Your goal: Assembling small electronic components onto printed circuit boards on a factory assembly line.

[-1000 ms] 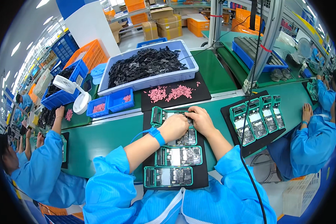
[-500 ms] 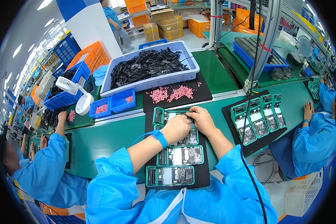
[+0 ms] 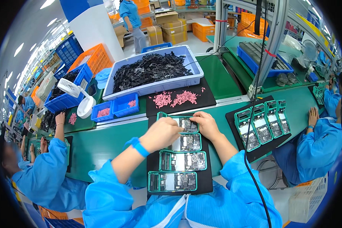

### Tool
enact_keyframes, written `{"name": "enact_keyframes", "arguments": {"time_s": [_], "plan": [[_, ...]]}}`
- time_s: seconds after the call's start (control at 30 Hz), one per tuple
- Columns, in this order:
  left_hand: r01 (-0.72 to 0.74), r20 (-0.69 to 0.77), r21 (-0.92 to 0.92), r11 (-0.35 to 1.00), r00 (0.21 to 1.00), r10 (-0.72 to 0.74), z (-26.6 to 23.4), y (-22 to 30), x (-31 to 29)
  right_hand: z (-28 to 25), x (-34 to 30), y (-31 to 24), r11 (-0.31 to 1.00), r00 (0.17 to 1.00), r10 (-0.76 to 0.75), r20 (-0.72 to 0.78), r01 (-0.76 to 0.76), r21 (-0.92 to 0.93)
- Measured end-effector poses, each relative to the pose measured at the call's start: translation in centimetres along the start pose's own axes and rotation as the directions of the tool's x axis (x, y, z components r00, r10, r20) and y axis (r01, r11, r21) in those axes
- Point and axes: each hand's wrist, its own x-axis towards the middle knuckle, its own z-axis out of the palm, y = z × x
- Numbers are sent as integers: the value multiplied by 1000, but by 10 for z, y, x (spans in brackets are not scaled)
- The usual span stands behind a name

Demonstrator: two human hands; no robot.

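Several green-rimmed phone housings with bare circuit boards lie in a column on a black mat (image 3: pixel 206 182) in front of me. At the farthest phone housing (image 3: pixel 188 124), my right hand (image 3: pixel 206 124) grips the right end, thumb and fingertips at its edge. My left hand (image 3: pixel 164 133) is closed over that housing's left part, fingers bent together; whatever they pinch is hidden. A second phone housing (image 3: pixel 190 141) lies partly under the left hand. Nearer to me are a third phone housing (image 3: pixel 183 161) and a closest one (image 3: pixel 173 181), both untouched.
Pink pieces (image 3: pixel 184 98) lie on a dark mat beyond, beside small blue bins (image 3: pixel 126 109) and a large tub (image 3: pixel 155 84) of black parts. More housings (image 3: pixel 260 123) lie to the right. A black cable (image 3: pixel 248 152) hangs there. Co-workers sit at left (image 3: pixel 45 174) and right (image 3: pixel 317 140).
My left hand has moved left along the farthest phone housing, uncovering its circuit board. The right hand stays at its right end. A person in the background has stepped further into view.
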Motion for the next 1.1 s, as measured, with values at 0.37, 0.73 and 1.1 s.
{"name": "enact_keyframes", "arguments": {"time_s": [0.37,0.73,1.1], "plan": [[28,-215,-36,999,976,-35,-168,74,-53,-10,49,-15,987,966,85,245,-49,-150],[191,73,-6,982,979,-190,11,-146,29,55,100,22,973,991,-35,128,63,-221],[90,-39,74,993,995,-87,67,-180,44,39,99,21,961,981,46,186,7,-276]]}}
